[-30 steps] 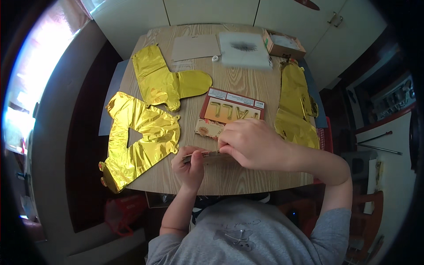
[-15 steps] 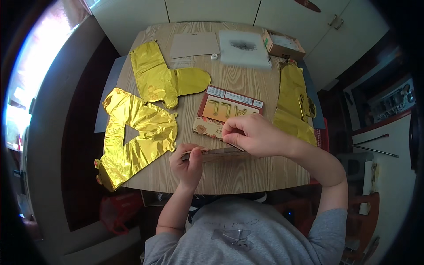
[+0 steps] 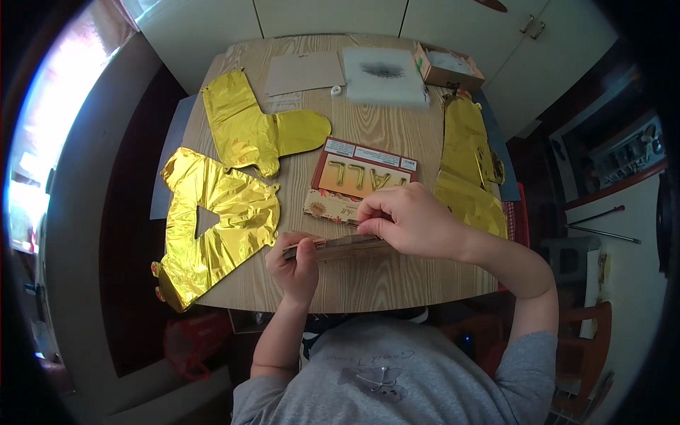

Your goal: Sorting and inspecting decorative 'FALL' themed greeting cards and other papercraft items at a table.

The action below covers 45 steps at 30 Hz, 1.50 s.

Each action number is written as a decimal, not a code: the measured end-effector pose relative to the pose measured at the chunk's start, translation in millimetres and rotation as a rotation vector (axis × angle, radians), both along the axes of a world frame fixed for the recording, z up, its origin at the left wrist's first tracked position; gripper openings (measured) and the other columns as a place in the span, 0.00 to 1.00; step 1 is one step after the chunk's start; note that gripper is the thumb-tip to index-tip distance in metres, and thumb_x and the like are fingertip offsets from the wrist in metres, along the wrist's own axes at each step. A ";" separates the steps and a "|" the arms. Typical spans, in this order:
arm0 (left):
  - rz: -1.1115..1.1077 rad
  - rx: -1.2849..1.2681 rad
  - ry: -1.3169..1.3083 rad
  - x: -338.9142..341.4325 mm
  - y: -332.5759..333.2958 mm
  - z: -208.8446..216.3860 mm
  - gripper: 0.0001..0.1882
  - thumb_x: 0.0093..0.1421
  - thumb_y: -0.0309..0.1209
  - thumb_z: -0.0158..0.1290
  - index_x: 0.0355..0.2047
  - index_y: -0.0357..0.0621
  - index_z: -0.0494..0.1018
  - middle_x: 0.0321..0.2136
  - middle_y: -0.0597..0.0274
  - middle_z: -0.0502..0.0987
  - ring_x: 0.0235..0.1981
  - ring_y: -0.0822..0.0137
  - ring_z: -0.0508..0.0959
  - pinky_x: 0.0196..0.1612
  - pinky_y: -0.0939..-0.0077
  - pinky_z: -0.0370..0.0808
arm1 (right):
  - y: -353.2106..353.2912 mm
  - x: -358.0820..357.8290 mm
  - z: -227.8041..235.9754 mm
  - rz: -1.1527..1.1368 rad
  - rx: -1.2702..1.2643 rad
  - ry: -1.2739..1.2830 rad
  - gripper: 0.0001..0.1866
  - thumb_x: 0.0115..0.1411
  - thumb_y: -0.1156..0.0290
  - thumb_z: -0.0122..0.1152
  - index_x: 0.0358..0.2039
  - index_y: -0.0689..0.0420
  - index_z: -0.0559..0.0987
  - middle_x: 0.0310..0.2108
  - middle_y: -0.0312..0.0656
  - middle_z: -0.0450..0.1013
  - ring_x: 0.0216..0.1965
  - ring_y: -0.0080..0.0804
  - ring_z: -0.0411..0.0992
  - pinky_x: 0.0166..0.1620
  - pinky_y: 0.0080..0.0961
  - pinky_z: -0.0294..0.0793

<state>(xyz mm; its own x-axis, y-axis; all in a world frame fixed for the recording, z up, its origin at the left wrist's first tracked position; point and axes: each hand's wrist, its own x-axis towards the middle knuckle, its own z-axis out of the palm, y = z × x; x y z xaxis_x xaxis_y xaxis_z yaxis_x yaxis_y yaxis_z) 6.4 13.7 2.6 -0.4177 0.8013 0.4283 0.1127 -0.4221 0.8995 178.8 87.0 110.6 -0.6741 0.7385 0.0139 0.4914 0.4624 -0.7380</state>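
My left hand is closed round the left end of a flat cardboard box, its thumb on top. The box is held nearly edge-on above the table's near part, so most of its faces are hidden. At its right end my right hand pinches with thumb and forefinger at the upper edge; whatever lies between those fingertips is too small to tell. Just beyond the hands, a printed red and orange package lies flat, partly covered by my right hand. It shows gold balloon lettering.
Left on the wooden table lie two flat gold foil balloons, one with a triangular hole, one L-shaped. More gold foil lies at right. Behind are a grey card, a white sheet, a small white roll and an open carton.
The whole view has shifted slightly. Both hands keep their grip on the box, and my right hand's pinch stays at nearly the same place on the edge.
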 end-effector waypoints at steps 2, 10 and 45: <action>0.002 -0.023 0.012 -0.8 0.0 0.4 0.11 0.58 0.30 0.49 0.22 0.36 0.71 0.17 0.62 0.74 0.18 0.78 0.70 0.23 0.86 0.65 | -1.1 0.3 -1.7 -0.022 0.003 0.022 0.05 0.49 0.73 0.59 0.26 0.61 0.76 0.20 0.42 0.73 0.21 0.29 0.71 0.27 0.23 0.68; 0.010 -0.034 0.031 -0.6 -1.6 2.5 0.11 0.58 0.31 0.49 0.22 0.36 0.70 0.18 0.62 0.74 0.17 0.79 0.68 0.22 0.87 0.64 | -5.3 1.3 -7.7 -0.062 0.075 0.084 0.05 0.49 0.75 0.60 0.26 0.61 0.75 0.21 0.42 0.72 0.21 0.28 0.71 0.26 0.22 0.67; -0.229 0.042 0.052 -16.1 0.7 -19.4 0.16 0.43 0.26 0.63 0.33 0.38 0.71 0.28 0.58 0.78 0.29 0.73 0.78 0.32 0.78 0.74 | -128.5 -153.8 -50.2 0.602 0.625 0.352 0.13 0.43 0.73 0.53 0.32 0.60 0.74 0.34 0.39 0.72 0.25 0.27 0.71 0.26 0.20 0.70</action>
